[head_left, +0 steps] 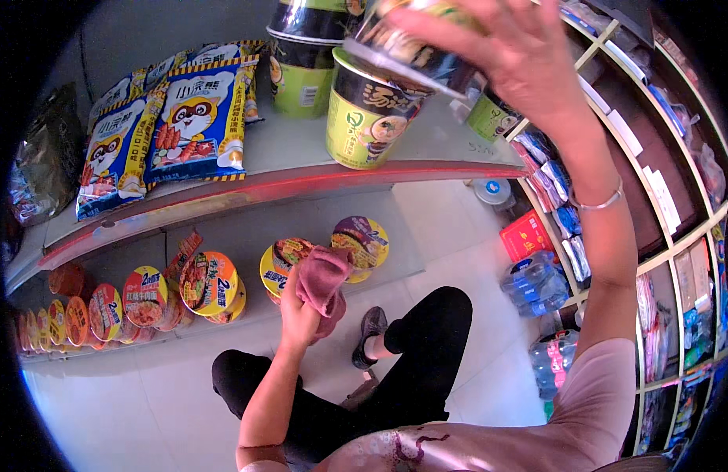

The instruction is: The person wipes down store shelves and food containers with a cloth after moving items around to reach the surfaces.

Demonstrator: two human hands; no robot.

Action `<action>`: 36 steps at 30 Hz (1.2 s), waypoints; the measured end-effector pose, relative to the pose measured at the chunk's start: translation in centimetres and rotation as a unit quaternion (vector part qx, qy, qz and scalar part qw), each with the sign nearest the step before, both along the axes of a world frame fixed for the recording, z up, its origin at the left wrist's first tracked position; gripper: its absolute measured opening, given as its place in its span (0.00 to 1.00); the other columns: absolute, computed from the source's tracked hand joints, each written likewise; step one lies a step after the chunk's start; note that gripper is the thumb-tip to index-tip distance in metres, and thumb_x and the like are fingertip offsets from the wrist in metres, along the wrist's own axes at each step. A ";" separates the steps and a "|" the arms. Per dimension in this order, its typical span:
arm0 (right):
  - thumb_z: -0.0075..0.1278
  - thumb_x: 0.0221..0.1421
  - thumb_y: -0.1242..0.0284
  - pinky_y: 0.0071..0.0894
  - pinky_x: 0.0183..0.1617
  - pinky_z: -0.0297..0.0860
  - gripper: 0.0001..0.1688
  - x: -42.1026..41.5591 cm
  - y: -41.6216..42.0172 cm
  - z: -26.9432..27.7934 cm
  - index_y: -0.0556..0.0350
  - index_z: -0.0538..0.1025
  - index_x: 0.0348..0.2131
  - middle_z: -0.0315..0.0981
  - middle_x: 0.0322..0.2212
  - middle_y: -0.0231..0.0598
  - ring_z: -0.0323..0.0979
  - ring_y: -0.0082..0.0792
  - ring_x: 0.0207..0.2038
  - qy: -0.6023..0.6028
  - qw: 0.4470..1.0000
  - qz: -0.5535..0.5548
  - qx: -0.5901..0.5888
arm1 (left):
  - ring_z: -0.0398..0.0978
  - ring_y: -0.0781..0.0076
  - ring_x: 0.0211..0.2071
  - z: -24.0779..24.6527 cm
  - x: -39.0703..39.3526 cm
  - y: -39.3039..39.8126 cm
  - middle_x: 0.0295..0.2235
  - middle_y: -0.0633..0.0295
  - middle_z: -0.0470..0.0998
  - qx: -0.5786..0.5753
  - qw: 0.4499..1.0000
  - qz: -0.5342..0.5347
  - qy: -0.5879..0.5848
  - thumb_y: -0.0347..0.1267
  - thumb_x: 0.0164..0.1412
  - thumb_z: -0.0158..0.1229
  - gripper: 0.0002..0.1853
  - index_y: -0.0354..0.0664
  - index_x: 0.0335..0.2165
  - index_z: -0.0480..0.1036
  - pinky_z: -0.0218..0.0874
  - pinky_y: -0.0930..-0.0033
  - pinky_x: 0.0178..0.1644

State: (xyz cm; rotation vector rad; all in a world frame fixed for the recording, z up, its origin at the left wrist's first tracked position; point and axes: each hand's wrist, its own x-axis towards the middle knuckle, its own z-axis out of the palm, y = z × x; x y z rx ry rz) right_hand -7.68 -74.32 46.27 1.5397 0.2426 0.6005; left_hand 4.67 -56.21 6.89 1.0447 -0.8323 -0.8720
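My left hand (300,315) is closed around a bunched dark pink cloth (324,280), over the lower shelf's noodle cups. Up at the top, my right hand (505,56) grips a black instant noodle cup (423,53), blurred and tilted. Its rim overlaps the top of a green and black noodle cup (364,121) standing near the upper shelf's front edge; whether the two touch I cannot tell. Just behind on the left, more such cups (305,76) stand stacked. Another green and black cup (492,116) shows below my right wrist.
Blue snack bags (196,124) lean on the upper shelf (281,171), left of the cups. Below, a row of instant noodle cups (212,286) lines the lower shelf. To the right are wrapped water bottles (535,283), a red box (526,236) and a packed lattice rack (665,253).
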 end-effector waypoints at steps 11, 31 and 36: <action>0.49 0.45 0.82 0.52 0.66 0.41 0.41 -0.9 5.0 -1.3 0.36 0.60 0.57 0.40 0.60 0.48 0.38 0.50 0.64 0.034 0.922 -0.069 0.379 | 0.71 0.74 0.42 -0.6 0.1 0.4 0.40 0.61 0.74 -0.002 0.999 0.016 -0.034 0.25 0.55 0.55 0.17 0.35 0.45 0.66 0.62 0.73 0.47; 0.62 0.45 0.58 0.32 0.50 0.65 0.40 3.3 2.2 -6.7 0.60 0.63 0.50 0.69 0.44 0.40 0.69 0.32 0.46 -0.224 0.466 0.155 0.842 | 0.71 0.69 0.41 -0.4 -0.4 -0.2 0.39 0.56 0.75 -0.023 0.999 0.012 -0.018 0.28 0.54 0.55 0.16 0.34 0.43 0.69 0.61 0.71 0.46; 0.65 0.40 0.59 0.35 0.54 0.62 0.47 3.2 2.9 -7.2 0.63 0.59 0.51 0.67 0.45 0.43 0.66 0.34 0.49 -0.192 0.438 0.163 0.863 | 0.70 0.73 0.42 0.6 -0.3 0.2 0.40 0.61 0.74 0.011 0.999 0.013 -0.048 0.28 0.55 0.56 0.17 0.36 0.45 0.67 0.61 0.71 0.47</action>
